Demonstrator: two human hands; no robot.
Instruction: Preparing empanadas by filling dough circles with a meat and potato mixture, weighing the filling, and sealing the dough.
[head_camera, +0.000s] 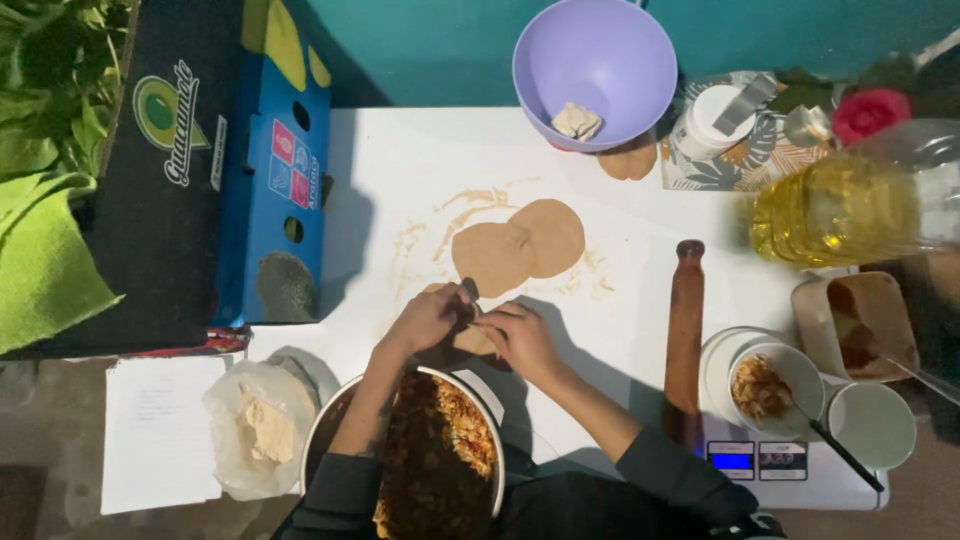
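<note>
My left hand (428, 318) and my right hand (521, 340) meet over a small piece of flat brown dough (470, 341) on the white table (390, 180), both pinching it. Just beyond them lie two overlapping rolled dough rounds (520, 245). Right under my forearms stands a metal bowl (487, 400) of reddish-brown chopped filling. Both sleeves are dark.
A wooden rolling pin (685, 330) lies to the right. A lilac bowl (595, 70) with a dough lump, a dough ball (628, 160), an oil bottle (840, 210), a kitchen scale (780, 460) with cups, a blue carton (275, 170), a flour bag (260, 425) and a paper sheet (160, 430) surround the work area.
</note>
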